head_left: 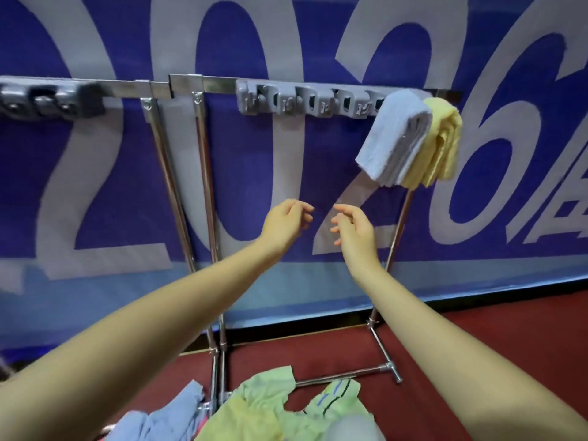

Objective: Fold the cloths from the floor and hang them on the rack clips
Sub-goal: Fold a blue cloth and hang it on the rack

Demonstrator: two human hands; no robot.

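I see a blue banner (105,173) with big pale numerals filling the wall behind everything. In front of it stands my metal rack (203,192), its grey clip strip (305,101) running along the top bar. At the strip's right end a folded blue cloth (394,138) hangs, a folded yellow cloth (442,148) touching it on the right. On the red floor (493,338) by the rack's feet lies a heap of loose cloths (273,409), green, yellow and blue. My left hand (284,226) and right hand (354,230) are raised below the clips, near each other, fingers loosely curled, gripping nothing.
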